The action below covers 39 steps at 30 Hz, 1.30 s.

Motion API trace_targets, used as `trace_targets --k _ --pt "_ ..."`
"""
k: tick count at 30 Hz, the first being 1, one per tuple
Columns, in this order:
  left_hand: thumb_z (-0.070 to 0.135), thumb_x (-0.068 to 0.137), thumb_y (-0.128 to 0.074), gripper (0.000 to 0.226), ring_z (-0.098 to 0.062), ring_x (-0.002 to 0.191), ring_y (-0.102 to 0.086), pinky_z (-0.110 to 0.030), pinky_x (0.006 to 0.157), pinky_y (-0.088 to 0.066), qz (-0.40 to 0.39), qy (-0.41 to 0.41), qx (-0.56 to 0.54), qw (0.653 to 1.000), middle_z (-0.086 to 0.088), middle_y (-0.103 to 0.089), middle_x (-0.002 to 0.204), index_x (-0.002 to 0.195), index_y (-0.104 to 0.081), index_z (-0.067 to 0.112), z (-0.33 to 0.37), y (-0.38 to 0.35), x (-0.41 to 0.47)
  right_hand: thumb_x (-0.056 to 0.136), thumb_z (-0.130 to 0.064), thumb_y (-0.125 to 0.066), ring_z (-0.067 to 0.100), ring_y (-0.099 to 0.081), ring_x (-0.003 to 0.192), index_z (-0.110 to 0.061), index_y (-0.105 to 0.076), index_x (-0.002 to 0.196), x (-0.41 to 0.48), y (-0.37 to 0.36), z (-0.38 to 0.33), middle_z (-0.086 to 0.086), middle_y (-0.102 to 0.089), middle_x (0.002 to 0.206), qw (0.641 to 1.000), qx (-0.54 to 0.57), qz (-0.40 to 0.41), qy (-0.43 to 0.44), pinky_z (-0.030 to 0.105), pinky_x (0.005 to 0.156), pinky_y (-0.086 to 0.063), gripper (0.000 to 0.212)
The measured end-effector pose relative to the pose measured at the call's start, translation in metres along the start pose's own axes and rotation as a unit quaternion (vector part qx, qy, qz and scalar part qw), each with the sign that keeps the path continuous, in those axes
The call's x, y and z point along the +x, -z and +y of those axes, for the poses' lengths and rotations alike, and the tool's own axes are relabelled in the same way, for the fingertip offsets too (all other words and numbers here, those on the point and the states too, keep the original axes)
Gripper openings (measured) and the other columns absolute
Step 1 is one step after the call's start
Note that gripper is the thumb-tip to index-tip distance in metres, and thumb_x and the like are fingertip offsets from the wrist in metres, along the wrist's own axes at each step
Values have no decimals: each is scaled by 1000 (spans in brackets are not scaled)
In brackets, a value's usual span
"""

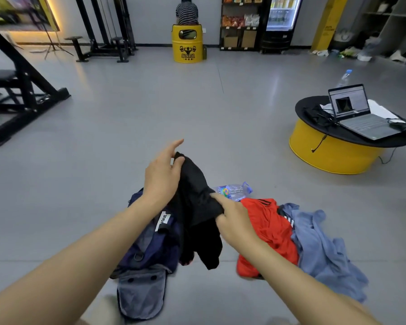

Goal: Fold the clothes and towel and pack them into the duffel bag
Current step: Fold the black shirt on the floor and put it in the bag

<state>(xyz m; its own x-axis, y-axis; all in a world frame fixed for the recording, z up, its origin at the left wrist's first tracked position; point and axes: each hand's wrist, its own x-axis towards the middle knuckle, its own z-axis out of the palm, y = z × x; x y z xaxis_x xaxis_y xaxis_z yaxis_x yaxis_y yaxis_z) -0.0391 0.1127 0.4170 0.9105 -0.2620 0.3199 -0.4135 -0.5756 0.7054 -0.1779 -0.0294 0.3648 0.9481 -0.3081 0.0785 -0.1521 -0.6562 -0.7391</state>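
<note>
Clothes and the duffel bag lie on the grey floor (pixel 197 102) right in front of me, and one piece is up in my hands. Off to my left stands a black gym frame (pixel 21 90). To my right is a low round yellow worktop (pixel 333 156) with a black top, carrying an open laptop (pixel 359 113).

The duffel bag (pixel 150 252) is navy with a grey end flap turned toward me and a white label on its side. It lies on the floor under my left forearm. I cannot tell whether its main zip is open. To the right of it is a crumpled blue cloth (pixel 324 254), and touching that cloth's left edge is a bunched red shirt (pixel 270 228), partly under my right forearm.

The black garment (pixel 195 193) is lifted off the floor between my hands and hangs down over the gap between the bag and the red shirt. My left hand (pixel 162 179) pinches its top corner between thumb and fingers (pixel 176 144), with the forefinger sticking out straight above the fabric. My right hand (pixel 234 224) grips the garment lower down on its right edge, the fingers curled under the cloth and the forefinger laid along it.

A clear plastic bottle (pixel 236 190) with a coloured label lies on its side on the floor just beyond my right hand, near the top of the red shirt.
</note>
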Motion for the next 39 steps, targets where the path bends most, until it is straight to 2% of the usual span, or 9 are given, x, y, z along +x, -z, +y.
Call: trace_targets --k 3,6,10,14,18,22,25,30,39 --pt "46 99 -54 42 -12 106 -57 -36 83 -50 -8 -83 115 990 12 -54 130 140 -51 43 -3 5 -29 74 -5 -43 28 -59 86 -26 -67 108 15 8 -15 0 -71 89 1000 9 17 1 35 73 -48 46" --pt "52 95 -56 31 -9 95 -62 -34 81 -53 -46 -151 60 986 15 -60 111 122 -61 38 -3 6 -71 68 -11 -37 31 -65 81 -28 -66 106 31 15 -32 1 -70 90 998 56 27 -25 46 64 -58 51" --pt "57 86 -67 44 0 94 -62 -32 82 -55 -108 -94 4 990 21 -59 107 124 -50 44 -13 3 -104 75 3 -34 25 -70 77 -34 -66 121 36 21 -50 -4 -62 105 987 146 11 -65 41 52 -61 67" --pt "37 89 -68 59 1 92 -63 -33 84 -55 -111 -60 -20 992 23 -58 114 139 -40 52 -5 -1 -102 78 5 -33 25 -75 72 -33 -72 102 35 25 -64 3 -63 112 975 205 -16 -82 41 61 -63 60" --pt "21 94 -57 51 -3 88 -65 -35 85 -55 -90 -50 -21 994 20 -65 107 136 -45 49 -1 1 -96 82 9 -41 26 -70 98 -26 -72 90 36 35 -64 9 -62 115 964 247 -73 -72 38 71 -63 47" --pt "22 95 -61 36 -1 86 -64 -29 84 -52 -63 -22 -60 996 22 -67 96 124 -55 43 -1 7 -85 84 -16 -64 13 -61 102 -42 -68 90 34 47 -52 -13 -54 110 988 118 -94 22 33 66 -62 28" --pt "25 93 -67 25 0 84 -61 -26 81 -49 -55 -9 -91 994 23 -68 94 113 -64 40 3 9 -77 75 -41 -61 11 -63 102 -49 -64 103 30 49 -43 -25 -55 106 996 40 -46 58 43 81 -59 29" --pt "17 89 -69 19 0 83 -61 -24 80 -47 -21 -24 -78 996 23 -69 93 99 -72 33 5 16 -60 79 -1 -52 14 -56 112 -35 -66 114 35 54 -33 -12 -56 117 998 -52 -16 45 29 91 -42 50" --pt "4 86 -60 30 -13 88 -64 -40 86 -52 38 -60 -4 997 13 -69 97 95 -72 30 -17 57 -15 89 -3 -43 35 -60 112 -37 -47 138 33 60 5 -6 -59 134 948 -309 -5 76 40 84 -48 60"
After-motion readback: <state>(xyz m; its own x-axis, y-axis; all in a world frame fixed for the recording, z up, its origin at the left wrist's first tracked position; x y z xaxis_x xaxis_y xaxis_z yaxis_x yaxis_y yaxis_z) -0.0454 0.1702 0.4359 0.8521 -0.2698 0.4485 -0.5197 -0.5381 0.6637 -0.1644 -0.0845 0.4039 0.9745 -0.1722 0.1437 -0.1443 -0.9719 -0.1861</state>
